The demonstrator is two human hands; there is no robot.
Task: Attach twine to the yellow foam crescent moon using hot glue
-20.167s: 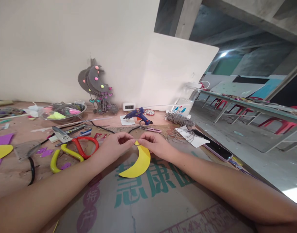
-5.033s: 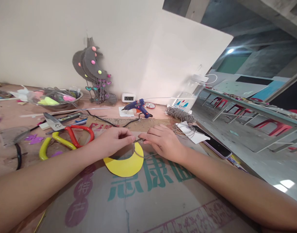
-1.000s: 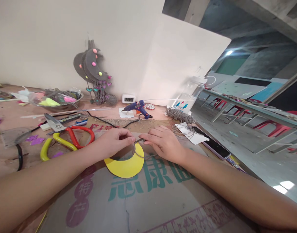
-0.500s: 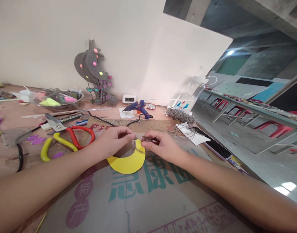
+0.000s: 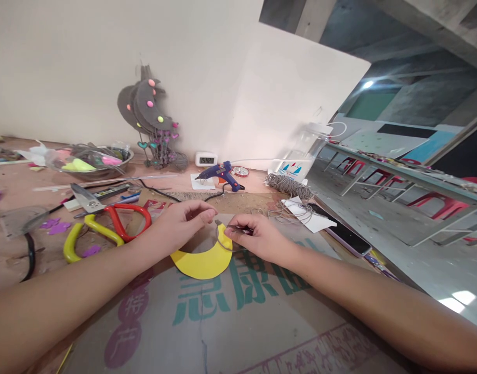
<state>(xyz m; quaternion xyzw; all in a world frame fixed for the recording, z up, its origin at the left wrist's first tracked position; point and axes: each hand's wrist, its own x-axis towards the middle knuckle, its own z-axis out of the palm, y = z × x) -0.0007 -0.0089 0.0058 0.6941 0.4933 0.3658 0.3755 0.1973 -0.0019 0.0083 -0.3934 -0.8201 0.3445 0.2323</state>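
A yellow crescent-shaped cutout [image 5: 203,265] lies on the printed board, its right horn between my hands. Along that horn's inner edge runs a thin grey cord [image 5: 220,242]. My right hand [image 5: 260,238] pinches the cord at the horn's right side; something dark shows between its fingers, too unclear to name. My left hand [image 5: 186,223] hovers just up and left of the horn's tip, fingers loosely curved, with nothing visible in them. The crescent's left horn is hidden behind my left hand and wrist.
Scissors with red and yellow handles [image 5: 129,221] lie left of my left forearm. Beyond my hands are a blue glue gun [image 5: 221,175] and a small clock [image 5: 206,159]. A grey cord bundle [image 5: 289,186], white paper [image 5: 310,215] and phone [image 5: 343,231] lie right.
My left hand has drawn slightly up and away from the crescent's tip, exposing the cord's end there. My right hand stays at the horn, still pinching the cord.
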